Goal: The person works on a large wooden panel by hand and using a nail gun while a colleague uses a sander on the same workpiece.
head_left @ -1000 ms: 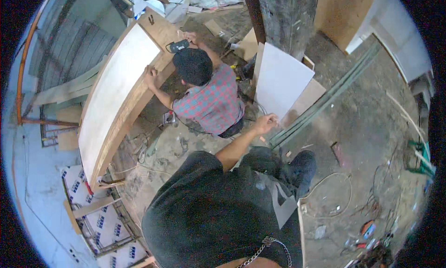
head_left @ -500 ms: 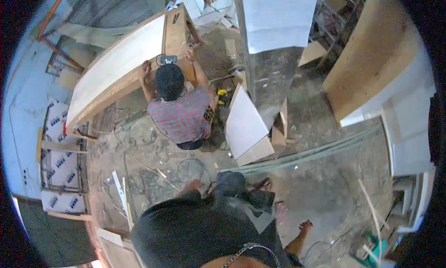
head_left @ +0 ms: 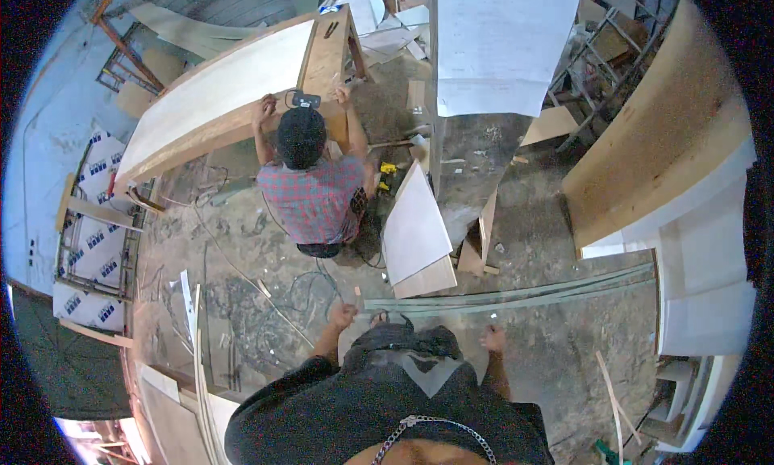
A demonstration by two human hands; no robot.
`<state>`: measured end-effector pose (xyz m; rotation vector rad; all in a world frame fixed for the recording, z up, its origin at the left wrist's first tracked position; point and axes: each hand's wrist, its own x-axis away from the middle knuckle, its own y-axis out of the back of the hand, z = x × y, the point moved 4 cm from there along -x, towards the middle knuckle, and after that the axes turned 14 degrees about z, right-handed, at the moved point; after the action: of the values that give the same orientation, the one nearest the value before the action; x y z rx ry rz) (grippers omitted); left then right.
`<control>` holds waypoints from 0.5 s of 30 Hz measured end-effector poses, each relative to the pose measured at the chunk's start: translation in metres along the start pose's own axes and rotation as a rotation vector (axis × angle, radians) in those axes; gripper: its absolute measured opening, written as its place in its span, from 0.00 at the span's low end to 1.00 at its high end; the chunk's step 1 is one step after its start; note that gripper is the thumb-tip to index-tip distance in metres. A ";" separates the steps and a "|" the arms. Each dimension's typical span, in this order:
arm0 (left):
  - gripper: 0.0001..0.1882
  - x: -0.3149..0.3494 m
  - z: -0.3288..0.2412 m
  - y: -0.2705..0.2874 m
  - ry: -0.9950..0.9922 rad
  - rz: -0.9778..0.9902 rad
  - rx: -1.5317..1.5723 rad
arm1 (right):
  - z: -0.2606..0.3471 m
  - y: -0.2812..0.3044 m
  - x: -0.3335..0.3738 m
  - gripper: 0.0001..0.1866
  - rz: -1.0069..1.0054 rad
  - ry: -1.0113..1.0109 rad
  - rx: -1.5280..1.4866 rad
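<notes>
My left hand (head_left: 344,314) hangs in front of me with its fingers curled in, and I see nothing in it. Below it on the floor lie a loop of dark cable (head_left: 310,283) and a small orange-brown piece (head_left: 358,291). My right hand (head_left: 493,338) hangs to the right, its fingers closed and no object visible in them. Just beyond both hands, long greenish strips (head_left: 516,300) run across the floor. Neither hand touches anything.
A co-worker in a checked shirt (head_left: 314,199) crouches ahead, both hands on a long wooden frame with a white panel (head_left: 218,82). Offcut boards (head_left: 419,223) stand ahead, beside a yellow tool (head_left: 387,175). A large curved panel (head_left: 653,142) stands right; thin wood strips (head_left: 197,344) lie left.
My right hand has swung forward from low beside me, its fingers now curled. My left hand stays forward. The view has shifted slightly; the co-worker keeps the same pose.
</notes>
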<state>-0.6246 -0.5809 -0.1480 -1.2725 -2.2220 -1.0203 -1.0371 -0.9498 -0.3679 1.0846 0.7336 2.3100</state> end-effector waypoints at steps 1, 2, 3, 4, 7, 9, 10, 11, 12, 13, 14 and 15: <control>0.18 0.006 0.058 0.016 -0.318 -0.152 -0.020 | 0.028 -0.023 -0.039 0.18 0.052 0.163 -0.068; 0.18 -0.003 0.095 0.013 -0.640 -0.229 -0.052 | 0.035 -0.038 -0.063 0.16 0.038 0.315 -0.078; 0.16 -0.021 0.093 0.002 -0.532 0.165 0.370 | 0.013 -0.044 -0.055 0.17 0.111 0.262 -0.144; 0.14 -0.009 0.107 -0.020 -0.364 0.534 0.853 | 0.002 -0.040 -0.047 0.17 0.219 0.209 -0.132; 0.13 0.041 0.158 -0.015 0.101 0.290 0.755 | 0.092 -0.050 0.024 0.17 0.465 0.019 -0.329; 0.13 0.052 0.174 -0.024 0.482 0.136 0.643 | 0.103 -0.032 0.055 0.16 0.441 -0.065 -0.418; 0.13 0.050 0.168 -0.023 0.469 0.149 0.637 | 0.103 -0.025 0.068 0.16 0.417 -0.099 -0.453; 0.14 0.049 0.158 -0.019 0.389 0.143 0.653 | 0.103 -0.020 0.079 0.15 0.387 -0.124 -0.477; 0.14 0.045 0.142 -0.015 0.306 0.151 0.655 | 0.095 -0.014 0.090 0.15 0.335 -0.154 -0.519; 0.15 0.040 0.126 -0.010 0.225 0.163 0.657 | 0.089 -0.011 0.102 0.14 0.279 -0.183 -0.559; 0.16 0.049 0.124 -0.003 0.164 0.136 0.686 | 0.095 -0.013 0.108 0.14 0.268 -0.195 -0.574; 0.16 0.044 0.124 0.003 0.088 0.123 0.701 | 0.101 -0.011 0.116 0.14 0.231 -0.206 -0.604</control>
<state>-0.6410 -0.4618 -0.2012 -0.9928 -2.1086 -0.1955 -1.0203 -0.8437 -0.2579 1.1238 -0.1789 2.3181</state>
